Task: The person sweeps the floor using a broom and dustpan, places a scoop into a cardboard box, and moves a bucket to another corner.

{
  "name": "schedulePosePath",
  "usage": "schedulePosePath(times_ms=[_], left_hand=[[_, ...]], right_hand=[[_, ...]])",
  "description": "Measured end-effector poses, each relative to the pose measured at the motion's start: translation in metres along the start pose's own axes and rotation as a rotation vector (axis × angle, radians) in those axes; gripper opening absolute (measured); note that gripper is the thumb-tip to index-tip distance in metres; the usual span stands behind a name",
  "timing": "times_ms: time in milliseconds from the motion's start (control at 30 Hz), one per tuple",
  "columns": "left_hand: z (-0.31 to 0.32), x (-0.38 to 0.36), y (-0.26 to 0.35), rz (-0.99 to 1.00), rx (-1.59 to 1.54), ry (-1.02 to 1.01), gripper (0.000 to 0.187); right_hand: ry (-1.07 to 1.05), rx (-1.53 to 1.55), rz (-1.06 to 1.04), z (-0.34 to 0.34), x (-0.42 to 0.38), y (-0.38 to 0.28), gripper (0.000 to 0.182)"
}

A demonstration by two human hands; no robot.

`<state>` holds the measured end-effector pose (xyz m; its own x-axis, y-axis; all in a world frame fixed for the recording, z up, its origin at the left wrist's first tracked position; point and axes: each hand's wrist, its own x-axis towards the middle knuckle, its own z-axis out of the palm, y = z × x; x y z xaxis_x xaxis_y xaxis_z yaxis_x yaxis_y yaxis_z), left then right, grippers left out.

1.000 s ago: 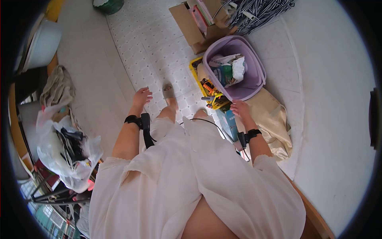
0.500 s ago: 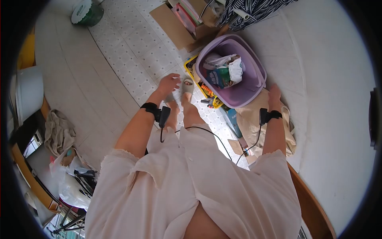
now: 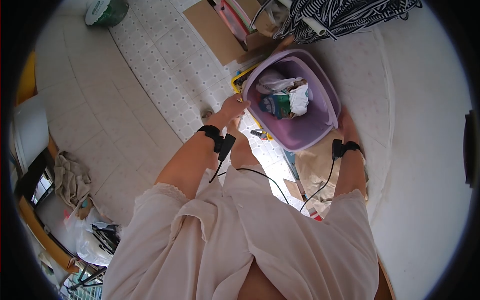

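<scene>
A purple plastic tub (image 3: 266,131) stands between my hands, with another purple tub or basin nested inside. Crumpled packaging, a green and white bag (image 3: 281,104), lies in it. At the tub's left edge, my left hand (image 3: 234,107) has its fingers closed on the rim. My right hand (image 3: 348,126) grips the opposite side near the lower right corner, its fingers partly hidden by the rim. Underneath, a yellow crate (image 3: 240,79) shows only in part. A brown paper bag (image 3: 317,167) sits below my right wrist.
An open cardboard box (image 3: 212,30) holding folders stands beyond the tub, beside black-and-white striped fabric (image 3: 345,20). A green bucket (image 3: 106,14) is at the far left. White walls close in on the right; a plastic bag (image 3: 92,240) hangs lower left.
My left hand has moved right, from open air to the tub's rim. My right hand has closed on the other side. The tub looks slightly larger and covers more of the yellow crate.
</scene>
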<state>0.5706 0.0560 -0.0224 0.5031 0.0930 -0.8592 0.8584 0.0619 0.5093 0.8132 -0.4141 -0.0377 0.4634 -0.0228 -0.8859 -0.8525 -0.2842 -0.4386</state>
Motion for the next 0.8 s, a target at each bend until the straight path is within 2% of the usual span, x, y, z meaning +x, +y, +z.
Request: schedulePosePath(times_ms=[133,200,233,333,367,400,433,467,533,600,633,700,800], left_hand=[[0.010,0.019,-0.006,-0.009,0.026,0.094,0.054],[0.013,0.025,-0.009,-0.004,0.007,0.131,0.054],[0.015,0.019,-0.009,0.027,-0.013,0.162,0.054],[0.017,0.004,-0.008,0.075,0.043,0.287,0.057],[0.011,-0.007,0.004,0.022,0.000,0.249,0.058],[0.007,-0.019,0.015,-0.033,-0.044,0.212,0.058],[0.003,-0.028,0.020,-0.026,-0.057,0.207,0.058],[-0.002,-0.037,0.024,-0.013,-0.067,0.198,0.058],[-0.011,-0.043,0.013,0.018,-0.037,0.292,0.058],[-0.033,-0.051,-0.014,0.037,-0.084,0.315,0.057],[-0.043,-0.055,-0.021,0.032,-0.119,0.297,0.057],[-0.067,-0.092,-0.013,0.022,-0.204,0.312,0.056],[-0.106,-0.139,-0.006,0.040,-0.286,0.357,0.054]], right_hand=[[0.076,-0.030,0.007,0.017,-0.007,-0.012,0.065],[0.139,-0.187,0.026,0.024,-0.036,-0.022,0.063],[0.154,-0.182,0.012,0.033,-0.048,-0.022,0.071],[0.083,0.007,-0.075,0.022,-0.040,-0.009,0.048],[0.129,0.058,-0.065,0.018,-0.029,-0.006,0.047],[0.177,0.043,-0.094,0.034,-0.051,-0.022,0.048],[0.326,0.033,-0.110,0.046,-0.057,-0.029,0.051],[0.133,-0.057,-0.091,0.016,-0.044,-0.025,0.062],[0.326,-0.044,-0.118,0.038,-0.055,-0.036,0.053],[0.372,-0.114,-0.207,0.061,-0.083,-0.051,0.053],[0.348,-0.109,-0.223,0.073,-0.096,-0.059,0.053],[0.212,-0.203,-0.208,0.094,-0.119,-0.074,0.066],[0.168,-0.282,-0.226,0.127,-0.121,-0.080,0.066]])
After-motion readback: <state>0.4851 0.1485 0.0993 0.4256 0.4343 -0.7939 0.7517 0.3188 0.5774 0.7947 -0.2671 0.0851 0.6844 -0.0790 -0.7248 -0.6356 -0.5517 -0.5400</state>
